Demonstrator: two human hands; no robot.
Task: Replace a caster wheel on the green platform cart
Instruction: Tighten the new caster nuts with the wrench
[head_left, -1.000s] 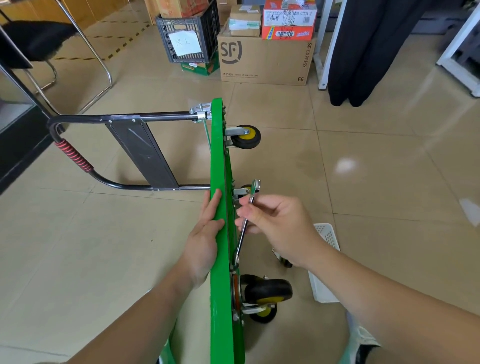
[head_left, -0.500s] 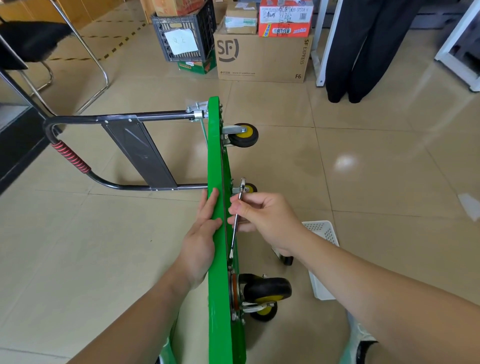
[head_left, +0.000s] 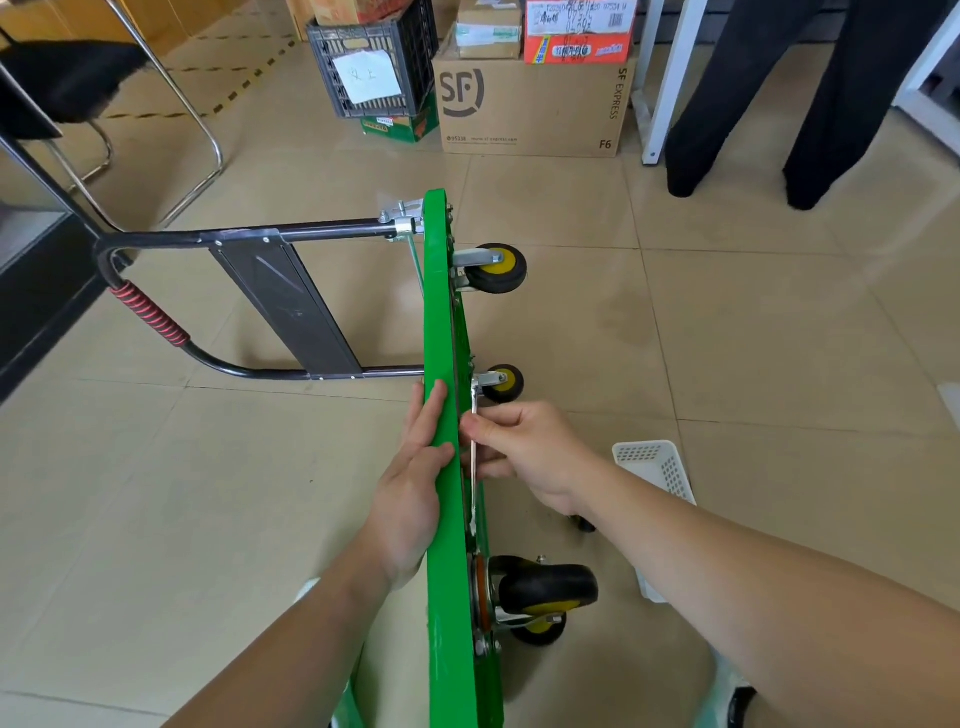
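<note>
The green platform cart (head_left: 441, 322) stands on its long edge on the tiled floor, its black folded handle (head_left: 156, 322) lying to the left. My left hand (head_left: 410, 488) rests flat on the deck's left face with straight fingers. My right hand (head_left: 530, 457) grips a slim metal wrench (head_left: 474, 499) that lies close along the cart's underside, its lower end just above the nearest caster wheel (head_left: 545, 587). Two more black-and-yellow casters (head_left: 496, 267) (head_left: 504, 382) stick out farther along the underside.
A white perforated basket (head_left: 654, 467) sits on the floor right of my right arm. Cardboard boxes (head_left: 535, 104) and a black crate (head_left: 374, 67) stand at the back. A person's dark trouser legs (head_left: 727, 104) are at the back right, a chair frame (head_left: 171, 104) at the back left.
My right hand swung the wrench's upper end leftward until it lies nearly flat against the underside. My left hand stayed flat on the deck.
</note>
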